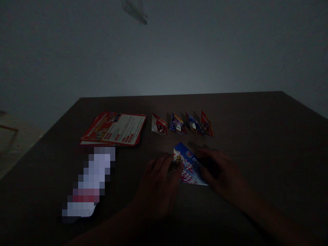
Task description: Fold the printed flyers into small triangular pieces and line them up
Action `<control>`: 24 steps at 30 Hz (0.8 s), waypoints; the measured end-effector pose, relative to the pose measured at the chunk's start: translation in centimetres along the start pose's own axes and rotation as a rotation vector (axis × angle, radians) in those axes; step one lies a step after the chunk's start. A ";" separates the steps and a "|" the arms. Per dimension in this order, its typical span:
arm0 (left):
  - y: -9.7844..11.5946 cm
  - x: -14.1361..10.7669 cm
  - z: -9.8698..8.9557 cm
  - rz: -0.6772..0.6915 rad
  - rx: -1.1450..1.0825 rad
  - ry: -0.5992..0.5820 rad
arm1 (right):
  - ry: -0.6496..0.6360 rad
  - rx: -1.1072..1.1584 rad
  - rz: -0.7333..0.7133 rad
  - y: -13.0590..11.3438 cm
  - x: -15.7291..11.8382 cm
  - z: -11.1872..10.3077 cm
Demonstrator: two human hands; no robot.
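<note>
Between my two hands is a blue, printed piece of folded paper [192,171] with white and red lettering, its top coming to a point. My left hand [160,182] is closed at its left edge, the thumb and fingers against the paper. On the other side my right hand [224,172] grips the right edge, with its thumb low on the paper and its fingers curved above. Dim light hides the exact finger contact. Behind them stand several small folded paper pieces, among them a red-and-white one [159,125], a blue-and-yellow one [177,123] and a red one [207,124].
A stack of red-and-white printed leaflets [123,131] lies at the left of the dark wooden table [246,119]. In front of it is a bright, pixelated phone-like object [89,186]. A pale wall [205,48] rises behind the table's far edge.
</note>
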State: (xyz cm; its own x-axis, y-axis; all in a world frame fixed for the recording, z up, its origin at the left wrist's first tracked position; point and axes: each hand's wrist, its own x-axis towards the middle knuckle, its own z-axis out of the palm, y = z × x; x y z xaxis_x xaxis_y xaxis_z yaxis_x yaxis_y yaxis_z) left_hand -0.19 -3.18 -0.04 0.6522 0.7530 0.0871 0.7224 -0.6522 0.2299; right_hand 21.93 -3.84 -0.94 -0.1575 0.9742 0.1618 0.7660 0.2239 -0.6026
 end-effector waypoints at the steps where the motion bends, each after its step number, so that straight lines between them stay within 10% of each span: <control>1: -0.1 0.0 0.1 0.000 0.003 -0.009 | 0.004 0.000 0.004 -0.1 0.0 0.0; 24: -0.1 0.3 0.0 0.020 -0.018 0.010 | 0.037 -0.025 -0.087 -0.4 0.1 -0.2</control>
State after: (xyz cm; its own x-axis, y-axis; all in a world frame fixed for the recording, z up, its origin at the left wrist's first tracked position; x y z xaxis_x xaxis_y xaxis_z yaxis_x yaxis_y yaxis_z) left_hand -0.05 -2.87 -0.07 0.6639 0.7408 0.1019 0.7049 -0.6655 0.2456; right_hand 21.68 -3.89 -0.54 -0.2016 0.9492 0.2417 0.7655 0.3066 -0.5657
